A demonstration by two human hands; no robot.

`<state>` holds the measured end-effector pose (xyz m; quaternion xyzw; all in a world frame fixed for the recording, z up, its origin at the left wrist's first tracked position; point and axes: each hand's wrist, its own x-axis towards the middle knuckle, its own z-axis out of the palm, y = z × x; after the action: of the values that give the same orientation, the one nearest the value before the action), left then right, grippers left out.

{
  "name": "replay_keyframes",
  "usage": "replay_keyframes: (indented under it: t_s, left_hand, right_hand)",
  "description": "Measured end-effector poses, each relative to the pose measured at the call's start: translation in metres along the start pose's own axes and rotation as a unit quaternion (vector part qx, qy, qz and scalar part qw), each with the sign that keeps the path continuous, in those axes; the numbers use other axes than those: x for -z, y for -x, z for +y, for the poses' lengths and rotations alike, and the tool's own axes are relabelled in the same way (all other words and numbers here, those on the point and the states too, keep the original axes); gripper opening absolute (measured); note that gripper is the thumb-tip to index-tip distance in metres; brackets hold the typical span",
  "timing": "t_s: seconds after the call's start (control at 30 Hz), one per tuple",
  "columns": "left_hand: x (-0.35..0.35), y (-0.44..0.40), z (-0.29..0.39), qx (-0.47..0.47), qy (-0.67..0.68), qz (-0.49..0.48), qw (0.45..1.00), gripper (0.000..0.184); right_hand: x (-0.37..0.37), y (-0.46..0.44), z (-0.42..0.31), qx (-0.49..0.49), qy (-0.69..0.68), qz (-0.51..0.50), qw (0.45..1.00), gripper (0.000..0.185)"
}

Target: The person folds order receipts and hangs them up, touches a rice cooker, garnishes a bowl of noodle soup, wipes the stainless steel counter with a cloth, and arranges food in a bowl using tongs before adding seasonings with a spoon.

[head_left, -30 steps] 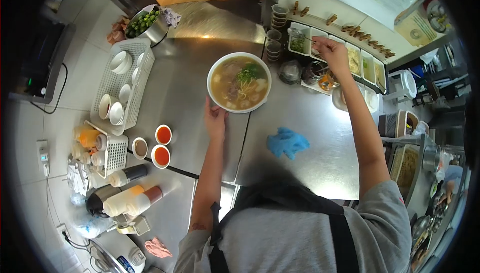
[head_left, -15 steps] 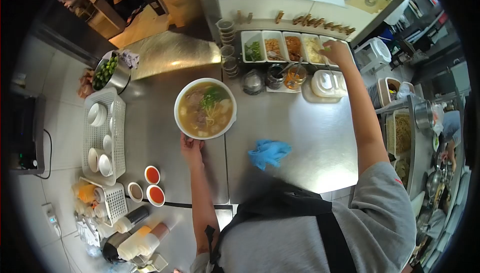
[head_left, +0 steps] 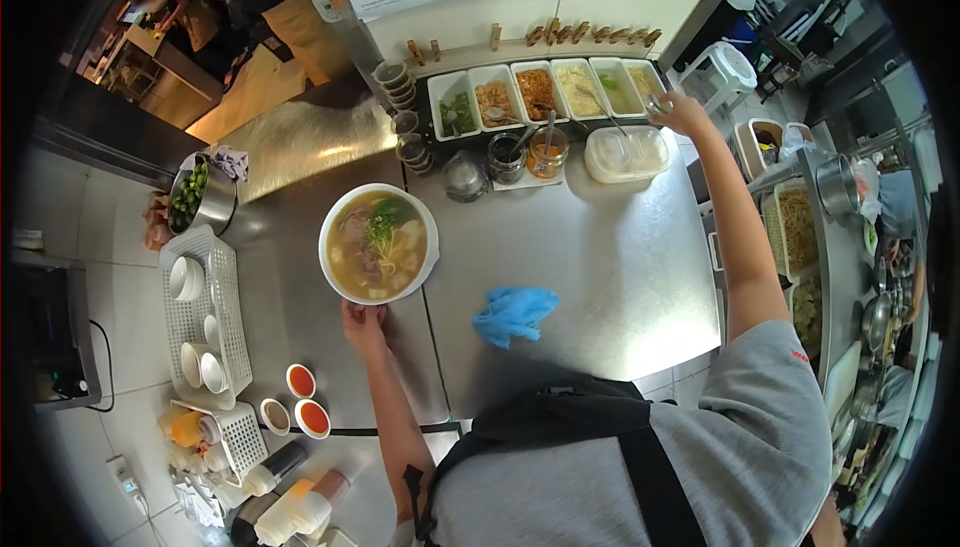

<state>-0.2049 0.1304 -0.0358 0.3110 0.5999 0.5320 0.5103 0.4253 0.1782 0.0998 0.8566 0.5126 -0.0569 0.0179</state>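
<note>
A large white bowl of noodle soup (head_left: 378, 244), topped with green herbs, stands on the steel counter. My left hand (head_left: 363, 318) grips its near edge, fingers partly hidden below the rim. Out to the right, my right hand (head_left: 682, 115) is closed at the right end of the topping row, a shiny metallic bit at its fingertips; I cannot make out what it is. Beside it is the rightmost topping tub (head_left: 645, 84), with pale contents. Further along are a tub of pale yellow shreds (head_left: 578, 85) and one of chopped greens (head_left: 456, 119).
A blue cloth (head_left: 515, 315) lies mid-counter. Two glass jars (head_left: 547, 154) and a lidded plastic box (head_left: 628, 155) stand before the tubs. At left are small sauce bowls (head_left: 312, 419), a white basket of cups (head_left: 230, 317) and a metal pot of green fruit (head_left: 213, 205).
My right hand has moved from over a tub with greens to the row's right end. The view has shifted, while my left hand still holds the bowl.
</note>
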Motion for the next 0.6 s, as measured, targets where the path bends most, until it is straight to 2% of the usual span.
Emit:
replay_keyframes:
  t_s: [0.03, 0.13, 0.23, 0.37, 0.47, 0.5, 0.6]
  left_hand:
    - [0.0, 0.002, 0.0, 0.001, -0.004, 0.001, 1.0, 0.043]
    - [-0.002, 0.003, 0.003, 0.001, -0.011, 0.002, 1.0, 0.038]
    - [-0.001, 0.003, 0.005, 0.002, -0.016, 0.002, 1.0, 0.034]
    - [-0.003, 0.006, 0.008, 0.002, -0.02, 0.002, 1.0, 0.033]
    - [0.0, 0.003, 0.004, -0.001, -0.019, -0.003, 1.0, 0.033]
    - [0.0, 0.003, 0.004, -0.002, -0.02, -0.007, 1.0, 0.033]
    - [-0.001, 0.003, 0.003, -0.004, -0.025, -0.001, 1.0, 0.032]
  right_hand:
    - [-0.003, -0.004, 0.0, -0.08, -0.154, -0.105, 0.979, 0.056]
    - [-0.02, -0.03, 0.013, -0.079, -0.18, -0.153, 0.968, 0.053]
    - [-0.026, -0.065, 0.026, -0.001, 0.004, -0.066, 0.998, 0.048]
    - [0.018, -0.05, 0.013, -0.004, 0.062, -0.025, 0.998, 0.043]
    - [0.056, -0.023, 0.001, 0.026, 0.016, 0.024, 0.999, 0.041]
    - [0.063, -0.018, -0.002, 0.036, 0.011, 0.035, 0.999, 0.034]
    - [0.03, -0.042, 0.016, -0.019, -0.014, 0.047, 0.999, 0.028]
